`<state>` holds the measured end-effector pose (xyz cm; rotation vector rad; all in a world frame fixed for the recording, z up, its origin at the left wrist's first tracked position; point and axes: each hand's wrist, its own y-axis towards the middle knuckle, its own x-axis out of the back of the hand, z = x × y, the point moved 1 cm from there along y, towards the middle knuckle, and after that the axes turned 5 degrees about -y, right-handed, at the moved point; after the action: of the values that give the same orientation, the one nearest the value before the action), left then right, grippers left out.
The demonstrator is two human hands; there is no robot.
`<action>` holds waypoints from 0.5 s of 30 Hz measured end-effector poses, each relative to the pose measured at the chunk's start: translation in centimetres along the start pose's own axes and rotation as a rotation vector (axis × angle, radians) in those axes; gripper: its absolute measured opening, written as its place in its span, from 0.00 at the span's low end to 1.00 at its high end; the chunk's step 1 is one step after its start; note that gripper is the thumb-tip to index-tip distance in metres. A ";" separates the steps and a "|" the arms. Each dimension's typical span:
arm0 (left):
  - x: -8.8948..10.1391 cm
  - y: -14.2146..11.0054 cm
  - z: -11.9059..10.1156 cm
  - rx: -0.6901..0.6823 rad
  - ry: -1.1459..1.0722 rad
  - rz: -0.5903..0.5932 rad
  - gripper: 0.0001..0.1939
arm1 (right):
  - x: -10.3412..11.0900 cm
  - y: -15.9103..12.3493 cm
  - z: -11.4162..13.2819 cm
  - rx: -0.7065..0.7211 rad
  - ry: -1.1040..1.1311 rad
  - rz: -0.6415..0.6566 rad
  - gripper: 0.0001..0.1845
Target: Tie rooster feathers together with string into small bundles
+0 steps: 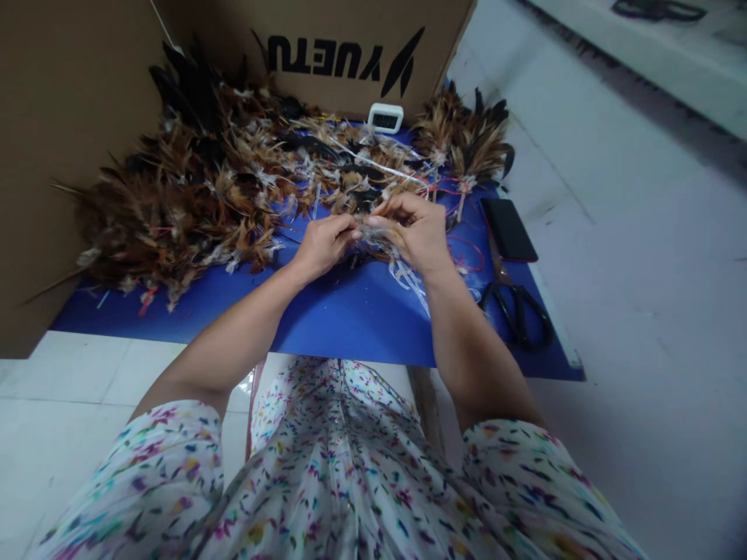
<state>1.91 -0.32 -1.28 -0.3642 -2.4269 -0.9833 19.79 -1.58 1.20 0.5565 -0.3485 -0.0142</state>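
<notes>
Both hands meet over the middle of a blue tabletop (350, 319). The fingers of my left hand (327, 243) are pinched together at the tip of a small tuft of feathers (379, 233). My right hand (415, 229) pinches the same tuft from the other side, thumb against bent fingers. Pale fluff and brown barbs show between the hands; the exact grip points are partly hidden by the fingers. White plastic strings (409, 284) lie below my right hand. A large heap of brown and black feathers (198, 179) spreads to the left and behind.
Black-handled scissors (517, 311) and a black phone (509, 229) lie at the right edge. Red string (467, 253) curls beside the right wrist. Behind stand a small white digital timer (386, 118), a feather bunch (467, 140) and cardboard box walls (350, 85).
</notes>
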 end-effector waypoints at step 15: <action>0.0 0.0 -0.1 0.023 -0.044 -0.022 0.11 | -0.2 -0.1 0.1 -0.007 0.015 0.013 0.24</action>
<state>1.94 -0.42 -1.20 -0.3559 -2.4847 -0.9660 19.58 -1.73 1.13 0.5471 -0.3376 0.0008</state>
